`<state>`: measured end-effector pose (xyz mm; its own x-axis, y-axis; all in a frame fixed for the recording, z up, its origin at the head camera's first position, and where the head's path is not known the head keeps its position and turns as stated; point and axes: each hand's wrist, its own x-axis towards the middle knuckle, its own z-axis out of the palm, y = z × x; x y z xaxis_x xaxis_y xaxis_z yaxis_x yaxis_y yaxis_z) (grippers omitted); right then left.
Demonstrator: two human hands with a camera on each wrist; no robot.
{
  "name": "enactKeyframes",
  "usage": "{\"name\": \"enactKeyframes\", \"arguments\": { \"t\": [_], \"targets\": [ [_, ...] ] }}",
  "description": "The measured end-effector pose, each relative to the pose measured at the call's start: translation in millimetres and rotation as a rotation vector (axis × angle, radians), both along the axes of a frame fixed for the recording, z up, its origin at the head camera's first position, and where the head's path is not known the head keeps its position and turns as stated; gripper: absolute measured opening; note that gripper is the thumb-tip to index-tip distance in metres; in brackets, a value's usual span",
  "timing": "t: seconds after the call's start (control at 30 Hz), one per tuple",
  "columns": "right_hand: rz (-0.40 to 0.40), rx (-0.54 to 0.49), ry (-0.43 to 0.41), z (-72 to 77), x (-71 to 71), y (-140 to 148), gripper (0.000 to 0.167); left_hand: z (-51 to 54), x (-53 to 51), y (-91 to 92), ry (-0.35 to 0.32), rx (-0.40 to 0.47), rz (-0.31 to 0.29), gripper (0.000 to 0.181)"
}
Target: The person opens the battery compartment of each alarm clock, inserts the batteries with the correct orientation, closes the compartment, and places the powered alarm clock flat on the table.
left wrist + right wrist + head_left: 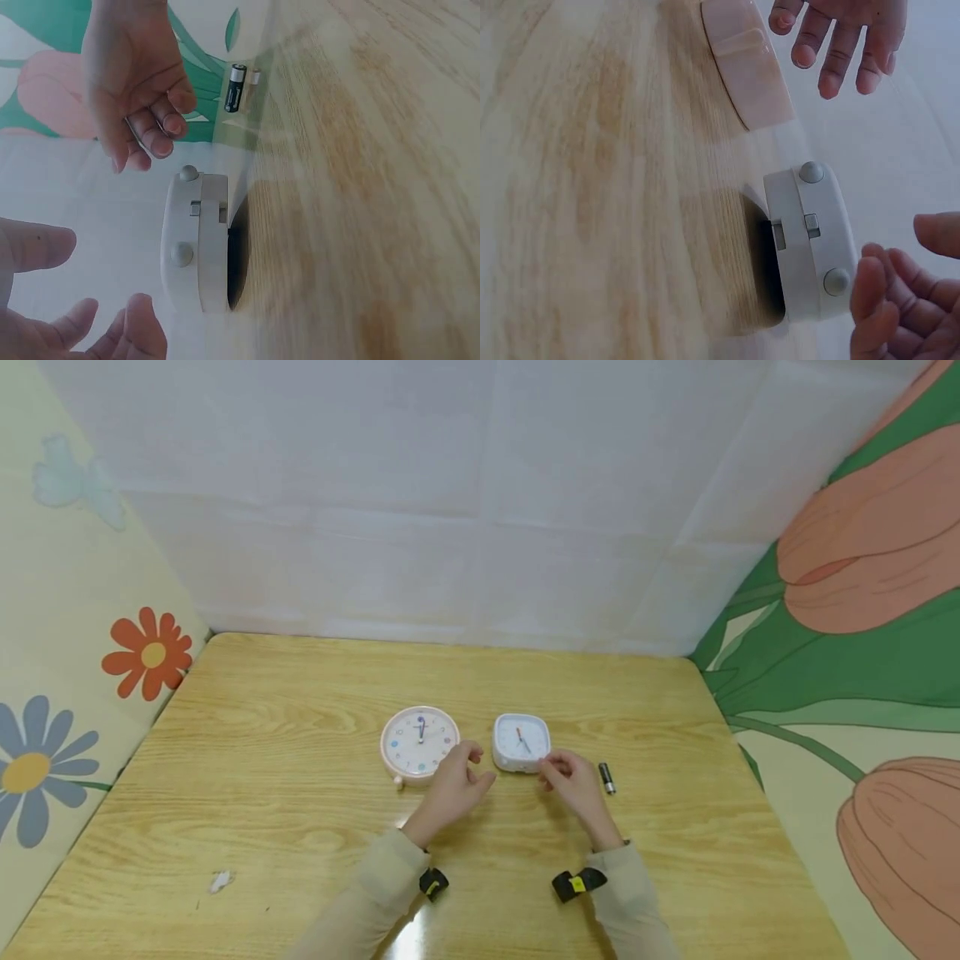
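A small white square alarm clock lies face up on the table, its edge with two round knobs and a slider towards the person in the right wrist view. The left hand hovers at its left, thumb and fingers spread apart and nothing between them. At the clock's near right corner is the right hand, fingers loosely bent; its fingertips are close beside the casing, and whether they touch is hard to tell. A round pink alarm clock lies face up left of the white one, partly behind the left hand.
One black and silver battery lies right of the right hand. A small white scrap or worn patch shows on the wooden table at the near left. A white sheet hangs behind, with flower-patterned cloths on both sides.
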<state>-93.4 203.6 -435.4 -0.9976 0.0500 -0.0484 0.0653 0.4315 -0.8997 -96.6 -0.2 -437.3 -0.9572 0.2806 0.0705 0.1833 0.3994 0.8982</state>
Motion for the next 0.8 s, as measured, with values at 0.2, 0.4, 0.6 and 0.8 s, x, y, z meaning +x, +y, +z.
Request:
{"name": "enactKeyframes", "arguments": {
  "t": [0.2,0.4,0.6,0.8],
  "targets": [
    [-0.035,0.028,-0.039,-3.8,-8.6,5.4,0.017,0.5,-8.7,7.7,-0.067,-0.038,0.050,0.054],
    [-0.085,0.054,-0.088,-4.9,-14.6,9.9,0.022,-4.1,-18.8,12.3,-0.053,-0.045,0.054,0.060],
    [-0.139,0.090,-0.174,-4.6,-22.0,13.4,0.031,-8.9,-27.9,16.3,-0.082,-0.086,0.044,0.070],
    [-0.127,0.062,-0.273,-8.0,-30.4,16.2,0.043,-7.7,-34.8,24.1,-0.149,-0.059,0.059,0.074]
  ]
}}
